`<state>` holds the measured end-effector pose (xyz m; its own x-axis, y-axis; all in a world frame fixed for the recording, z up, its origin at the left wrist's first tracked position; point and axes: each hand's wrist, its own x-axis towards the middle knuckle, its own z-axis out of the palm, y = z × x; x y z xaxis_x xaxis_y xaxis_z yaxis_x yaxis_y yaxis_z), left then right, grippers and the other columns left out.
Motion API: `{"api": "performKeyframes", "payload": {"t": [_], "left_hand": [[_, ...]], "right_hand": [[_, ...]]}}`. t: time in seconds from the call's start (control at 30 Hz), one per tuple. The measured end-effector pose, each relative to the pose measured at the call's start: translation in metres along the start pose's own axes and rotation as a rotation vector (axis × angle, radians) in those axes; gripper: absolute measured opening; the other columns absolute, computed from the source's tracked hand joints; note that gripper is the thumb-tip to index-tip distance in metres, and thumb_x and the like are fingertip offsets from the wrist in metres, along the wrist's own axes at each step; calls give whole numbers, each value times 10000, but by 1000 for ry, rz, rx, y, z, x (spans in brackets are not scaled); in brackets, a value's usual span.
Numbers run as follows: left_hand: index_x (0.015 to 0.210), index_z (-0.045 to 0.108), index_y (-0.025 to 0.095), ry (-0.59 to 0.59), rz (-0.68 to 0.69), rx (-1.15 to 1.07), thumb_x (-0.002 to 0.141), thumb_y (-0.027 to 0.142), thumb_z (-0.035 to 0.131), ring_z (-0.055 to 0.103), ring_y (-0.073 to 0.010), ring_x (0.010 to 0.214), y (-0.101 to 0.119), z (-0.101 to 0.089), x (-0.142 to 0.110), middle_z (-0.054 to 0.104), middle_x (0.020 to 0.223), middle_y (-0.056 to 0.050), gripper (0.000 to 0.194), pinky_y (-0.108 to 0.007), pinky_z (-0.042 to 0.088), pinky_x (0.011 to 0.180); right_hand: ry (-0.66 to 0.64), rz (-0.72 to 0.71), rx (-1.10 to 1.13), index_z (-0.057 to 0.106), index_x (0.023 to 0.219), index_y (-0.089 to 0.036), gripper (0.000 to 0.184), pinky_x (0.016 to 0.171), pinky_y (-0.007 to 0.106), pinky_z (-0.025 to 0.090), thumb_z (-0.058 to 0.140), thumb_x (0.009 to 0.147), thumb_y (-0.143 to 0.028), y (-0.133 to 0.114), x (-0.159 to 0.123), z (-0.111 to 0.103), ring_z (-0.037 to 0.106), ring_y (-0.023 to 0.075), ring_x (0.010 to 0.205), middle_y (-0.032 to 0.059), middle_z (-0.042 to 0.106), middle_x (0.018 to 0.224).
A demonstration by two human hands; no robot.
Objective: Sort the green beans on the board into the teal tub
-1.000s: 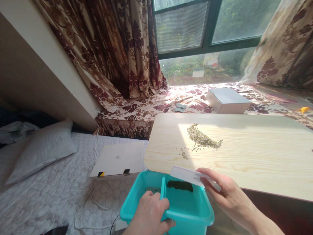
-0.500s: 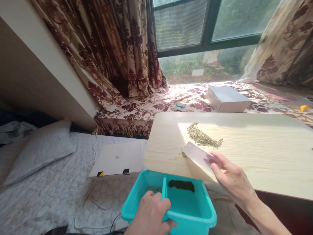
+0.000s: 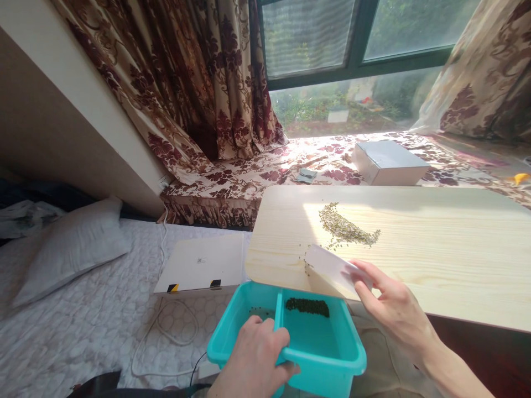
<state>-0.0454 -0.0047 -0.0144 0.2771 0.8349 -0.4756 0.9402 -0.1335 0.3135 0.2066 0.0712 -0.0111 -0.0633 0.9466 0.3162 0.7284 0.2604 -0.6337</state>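
My right hand (image 3: 394, 307) pinches a flat white scraper (image 3: 332, 266), its long edge slanting across the pale wooden table near the front edge. A few small green beans (image 3: 307, 267) lie at the scraper's left end. Beyond it a curved band of green beans (image 3: 346, 226) is spread on the tabletop. Below the table edge stands a teal two-compartment bin (image 3: 320, 345). My left hand (image 3: 261, 345) is closed over its near rim by the divider. Dark green beans (image 3: 307, 307) are heaped in the right compartment; a few specks show in the left one, partly hidden by my hand.
The wooden table (image 3: 448, 249) stretches to the right. A white box (image 3: 390, 160) and a folded grey-green cloth (image 3: 306, 175) lie on the floral window seat. On the bed are a flat white box (image 3: 203, 262), a white cable (image 3: 166, 331) and a pillow (image 3: 78, 249).
The scraper has slid slightly left and toward the table's front edge, with a few beans by its tip. My left hand keeps its hold on the bin. The view has shifted a little.
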Motion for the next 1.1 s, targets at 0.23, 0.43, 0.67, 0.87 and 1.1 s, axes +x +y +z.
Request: {"api": "performKeyframes", "payload": {"t": [0.23, 0.43, 0.67, 0.87, 1.1], "left_hand": [[885, 680, 213, 1, 0, 0, 827, 443, 766, 579, -264, 957, 0, -4, -1, 663, 942, -43, 252, -358, 419, 830], [872, 670, 211, 20, 1, -5, 830, 450, 769, 577, -256, 945, -1, -6, -5, 654, 920, -35, 262, -352, 414, 827], [850, 659, 211, 23, 3, -9, 832, 463, 766, 577, -255, 935, -3, -7, -6, 647, 904, -31, 273, -348, 412, 819], [865, 667, 215, 27, 15, -14, 833, 470, 765, 576, -254, 936, -3, -7, -6, 648, 910, -34, 275, -345, 409, 825], [845, 658, 211, 28, 11, -19, 831, 458, 769, 578, -254, 932, -2, -9, -7, 649, 897, -32, 272, -346, 413, 810]], "right_hand": [[-16, -22, 26, 702, 1046, -240, 307, 562, 277, 585, 488, 835, -308, -4, -3, -1, 736, 186, 717, 35, 793, 937], [-58, -25, 50, 704, 1028, -233, 298, 546, 275, 580, 487, 841, -313, -4, -5, 0, 725, 177, 681, 34, 794, 924], [-19, -37, 17, 706, 1028, -233, 304, 524, 285, 567, 485, 832, -304, -4, -6, -2, 712, 181, 638, 38, 793, 908], [-43, -23, 1, 700, 1063, -240, 309, 536, 283, 566, 489, 850, -316, -3, -5, -1, 715, 179, 661, 33, 791, 942], [-81, -38, -9, 700, 1065, -237, 312, 521, 277, 558, 489, 859, -339, -3, -2, 2, 724, 184, 684, 39, 792, 954]]}}
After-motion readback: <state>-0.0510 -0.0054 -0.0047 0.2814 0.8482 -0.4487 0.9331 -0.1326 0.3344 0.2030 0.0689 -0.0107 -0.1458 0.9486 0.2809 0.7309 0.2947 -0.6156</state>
